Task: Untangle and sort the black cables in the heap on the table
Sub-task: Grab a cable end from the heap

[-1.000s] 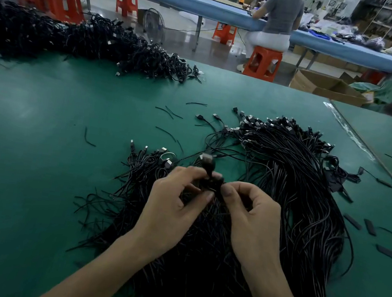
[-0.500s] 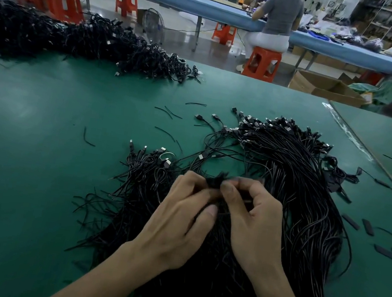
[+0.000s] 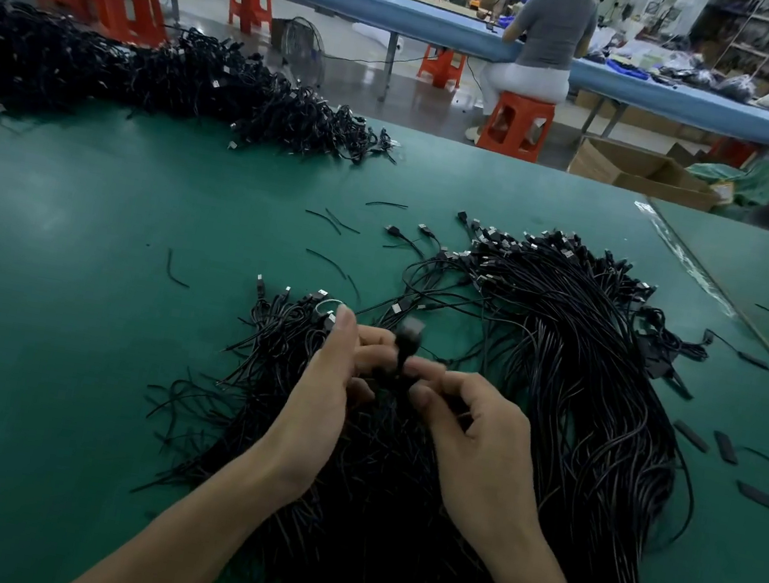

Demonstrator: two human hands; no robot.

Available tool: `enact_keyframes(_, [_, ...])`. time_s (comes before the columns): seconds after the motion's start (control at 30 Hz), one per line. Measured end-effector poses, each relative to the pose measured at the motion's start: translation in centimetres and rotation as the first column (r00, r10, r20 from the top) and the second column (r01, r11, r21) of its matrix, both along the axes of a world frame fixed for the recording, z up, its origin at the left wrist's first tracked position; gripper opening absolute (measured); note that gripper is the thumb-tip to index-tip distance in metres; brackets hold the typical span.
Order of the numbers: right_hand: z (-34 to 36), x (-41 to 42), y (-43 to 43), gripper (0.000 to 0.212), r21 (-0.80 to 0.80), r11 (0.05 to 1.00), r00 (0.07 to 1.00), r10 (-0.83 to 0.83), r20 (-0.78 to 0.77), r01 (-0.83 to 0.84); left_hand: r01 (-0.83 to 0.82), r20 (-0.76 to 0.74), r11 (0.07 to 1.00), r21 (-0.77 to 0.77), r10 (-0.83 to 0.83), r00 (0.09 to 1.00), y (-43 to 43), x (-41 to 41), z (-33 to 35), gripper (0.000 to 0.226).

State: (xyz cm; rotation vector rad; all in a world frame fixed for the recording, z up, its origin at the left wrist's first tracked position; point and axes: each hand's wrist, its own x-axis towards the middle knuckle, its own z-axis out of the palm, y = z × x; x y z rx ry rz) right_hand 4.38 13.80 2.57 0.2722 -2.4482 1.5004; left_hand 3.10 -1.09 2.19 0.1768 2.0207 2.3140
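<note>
At the near edge of the table (image 3: pixel 66 316), the left hand (image 3: pixel 319 402) and right hand (image 3: pixel 474 441) meet over the heap of black cables (image 3: pixel 582 398), which spreads from that edge toward the right side. Both pinch one cable (image 3: pixel 408 333) with curled fingers, its blurred plug standing up between them. Cable scraps (image 3: pixel 333 221) lie mid-table and flat black strips (image 3: pixel 691 435) near the right edge. A second heap (image 3: pixel 155 73) fills the far left corner. Beyond it, a person (image 3: pixel 550 25) sits on an orange stool (image 3: pixel 517 126).

A factory workshop was indicated: a long green-topped table (image 3: pixel 70 292) was heaped with black cables (image 3: pixel 586 373), a blue bench (image 3: pixel 416 14) was lined with orange stools (image 3: pixel 517 126), and stocked shelves (image 3: pixel 764 44) and a cardboard box (image 3: pixel 643 171) were seen behind.
</note>
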Motion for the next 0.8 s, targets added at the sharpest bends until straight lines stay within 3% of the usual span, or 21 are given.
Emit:
enact_keyframes(0.1, [0.0, -0.5, 0.5, 0.013, -0.005, 0.997, 0.997, -0.076, 0.011, 0.076, 0.010, -0.150, 0.998, -0.057, -0.019, 0.989, -0.2, 0.3, 0.2, 0.039])
enact_keyframes(0.2, [0.3, -0.7, 0.7, 0.010, -0.060, 0.989, 0.990, -0.138, -0.021, 0.137, -0.038, -0.227, 0.969, -0.244, -0.019, 0.974, -0.1, 0.5, -0.1, 0.003])
enact_keyframes(0.3, [0.5, -0.4, 0.4, 0.012, -0.081, 0.988, 0.987, -0.139, -0.081, 0.132, -0.061, -0.259, 0.956, -0.287, -0.016, 0.966, 0.4, 0.6, -0.8, 0.024])
enact_keyframes(0.47, [0.6, -0.1, 0.0, 0.009, -0.124, 0.982, 0.972, -0.161, -0.174, 0.141, -0.168, -0.303, 0.932, -0.322, 0.066, 0.951, 1.3, 0.5, -1.0, 0.020])
enact_keyframes(0.53, [0.7, -0.1, -0.1, 0.006, -0.147, 0.981, 0.962, -0.157, -0.224, 0.126, -0.109, -0.240, 0.947, -0.304, 0.034, 0.970, 1.6, 0.9, -0.7, 0.023])
enact_keyframes(0.63, [0.4, -0.1, -0.3, 0.006, -0.169, 0.985, 0.962, -0.089, -0.259, 0.045, 0.115, 0.009, 0.993, 0.005, -0.115, 0.993, 1.7, 0.7, -0.2, 0.044])
enact_keyframes(0.7, [0.1, 0.0, -0.4, 0.007, -0.171, 0.985, 0.973, -0.021, -0.229, -0.019, 0.143, 0.163, 0.959, 0.244, -0.186, 0.969, 1.5, 0.4, 0.2, 0.064])
enact_keyframes(0.73, [0.0, 0.0, -0.3, 0.008, -0.147, 0.988, 0.976, 0.008, -0.218, -0.041, 0.127, 0.210, 0.951, 0.283, -0.191, 0.959, 1.4, 0.3, 0.3, 0.068])
enact_keyframes(0.8, [-0.1, 0.0, -0.2, 0.008, -0.051, 0.997, 0.975, 0.045, -0.217, -0.058, 0.137, 0.192, 0.970, 0.201, -0.177, 0.965, 1.1, 0.0, 0.1, 0.058])
